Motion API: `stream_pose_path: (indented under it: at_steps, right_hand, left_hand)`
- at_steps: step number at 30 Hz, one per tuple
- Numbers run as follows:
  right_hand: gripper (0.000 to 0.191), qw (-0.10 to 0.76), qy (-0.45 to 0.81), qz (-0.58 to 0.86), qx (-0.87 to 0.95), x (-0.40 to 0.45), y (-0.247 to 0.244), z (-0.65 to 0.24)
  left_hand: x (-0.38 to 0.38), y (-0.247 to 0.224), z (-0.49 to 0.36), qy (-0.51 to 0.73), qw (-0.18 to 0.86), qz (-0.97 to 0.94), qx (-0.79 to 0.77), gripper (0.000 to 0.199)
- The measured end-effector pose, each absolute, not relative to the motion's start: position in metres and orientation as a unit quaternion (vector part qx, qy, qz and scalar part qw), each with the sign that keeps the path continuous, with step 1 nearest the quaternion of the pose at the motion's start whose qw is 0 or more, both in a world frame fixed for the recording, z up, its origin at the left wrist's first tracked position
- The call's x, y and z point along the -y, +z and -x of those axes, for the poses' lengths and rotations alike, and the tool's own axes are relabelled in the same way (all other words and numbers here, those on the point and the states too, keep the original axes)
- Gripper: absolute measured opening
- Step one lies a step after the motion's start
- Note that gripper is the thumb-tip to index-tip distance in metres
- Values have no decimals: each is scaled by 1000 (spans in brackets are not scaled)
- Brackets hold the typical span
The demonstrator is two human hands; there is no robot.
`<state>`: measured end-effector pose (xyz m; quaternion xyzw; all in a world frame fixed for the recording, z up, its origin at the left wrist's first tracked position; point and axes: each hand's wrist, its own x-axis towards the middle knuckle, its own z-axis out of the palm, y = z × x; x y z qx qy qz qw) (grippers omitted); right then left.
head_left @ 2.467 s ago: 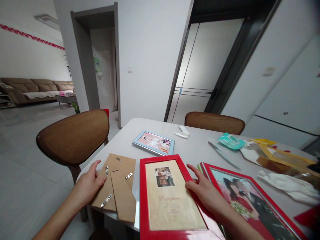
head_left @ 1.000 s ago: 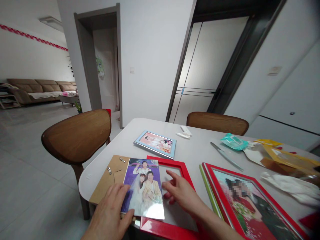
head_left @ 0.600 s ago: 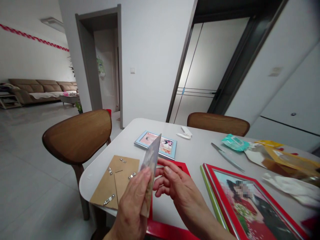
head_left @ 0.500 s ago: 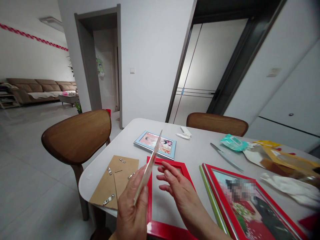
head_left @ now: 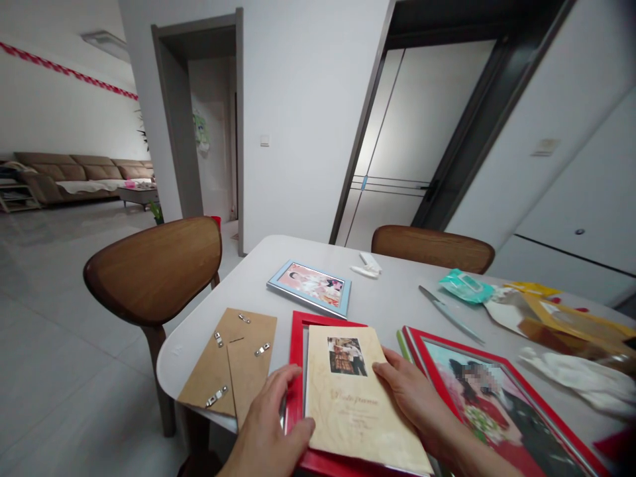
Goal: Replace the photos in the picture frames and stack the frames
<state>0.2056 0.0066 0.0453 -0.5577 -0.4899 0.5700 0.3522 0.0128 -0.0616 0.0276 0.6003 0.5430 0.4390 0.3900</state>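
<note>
A cream printed sheet point(head_left: 355, 414) with a small picture near its top lies over the red frame point(head_left: 297, 344) at the table's front. My left hand point(head_left: 275, 421) has its fingers spread at the frame's left side, thumb touching the sheet's left edge. On the right edge of the sheet rests my right hand point(head_left: 415, 397), its thumb and fingers pinching that edge. Left of the frame lies a brown backing board point(head_left: 209, 364) with metal clips. Stacked frames, the top one a red frame with a photo point(head_left: 497, 411), lie to the right.
Beyond, a blue frame with a photo point(head_left: 313, 286) lies on the white table point(head_left: 258, 278). A knife-like tool point(head_left: 450, 314), a teal packet point(head_left: 466, 285), yellow packaging point(head_left: 571, 318) and white cloth point(head_left: 576, 377) are at the right. Wooden chairs stand around the table.
The sheet, held upright on edge in my left hand before, now lies flat over the red frame. My left hand has opened and lowered; my right hand has moved right onto the sheet's edge.
</note>
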Motion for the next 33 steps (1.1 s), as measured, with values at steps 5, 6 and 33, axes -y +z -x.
stream_pose_path:
  at_steps: [5,6,33]
  right_hand:
    - [51,377,582,531,488,-16,37,-196]
    - [51,374,581,530,492,-17,36,-196]
    - [33,84,74,631,768,-17,45,-201]
  left_hand:
    - [64,20,-15,327,271,-739,-523,51]
    - [63,19,-15,311,261,-752,-519,50]
    - [76,11,81,234,83,-763,-598,57]
